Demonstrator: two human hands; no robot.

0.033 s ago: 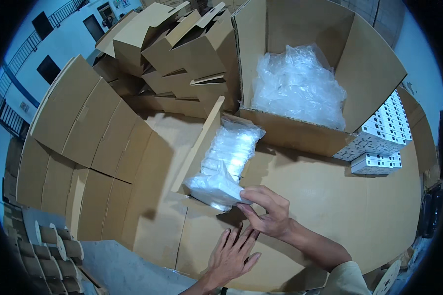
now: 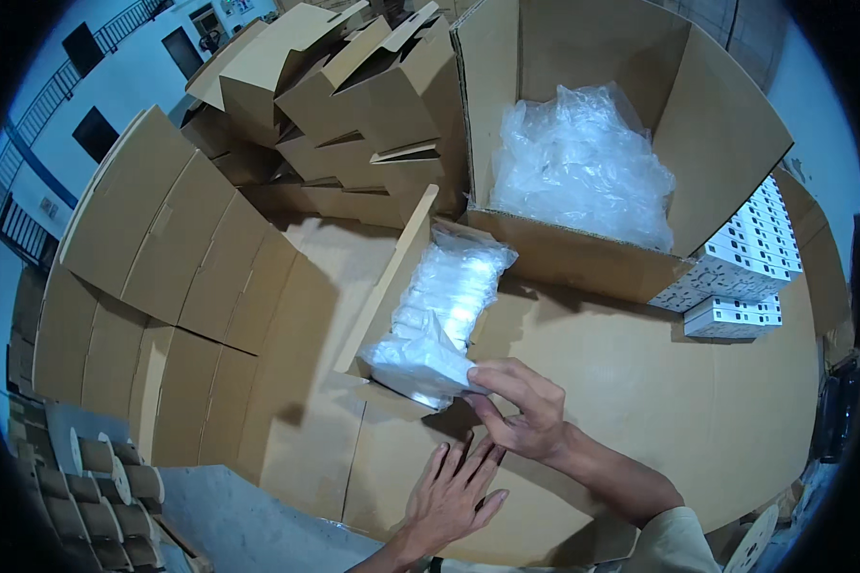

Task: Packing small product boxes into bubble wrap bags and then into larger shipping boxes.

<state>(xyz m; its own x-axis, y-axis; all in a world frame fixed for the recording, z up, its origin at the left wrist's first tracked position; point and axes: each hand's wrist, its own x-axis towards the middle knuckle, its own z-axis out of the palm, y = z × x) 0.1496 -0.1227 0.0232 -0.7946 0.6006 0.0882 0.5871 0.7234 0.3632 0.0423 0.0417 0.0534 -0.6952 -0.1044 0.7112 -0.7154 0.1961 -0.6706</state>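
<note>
My right hand (image 2: 526, 406) pinches the corner of a white packet in clear plastic (image 2: 420, 361) between thumb and fingers. That packet lies tilted over the near end of a small open carton (image 2: 389, 286). Behind it in the same carton sits a row of plastic-wrapped pieces (image 2: 449, 286), shiny and tightly packed; what is inside the wrapping cannot be made out. Just in front of the carton my left hand (image 2: 454, 492) rests palm down on the cardboard-covered table (image 2: 631, 401), fingers spread and nothing held.
A large open carton (image 2: 583, 241) holding a heap of clear plastic bags (image 2: 583, 167) stands at the back right. White printed boxes (image 2: 736, 272) are stacked beside it. Brown cartons fill the left (image 2: 186, 258) and the back (image 2: 373, 124). Spools (image 2: 105, 487) sit at the lower left.
</note>
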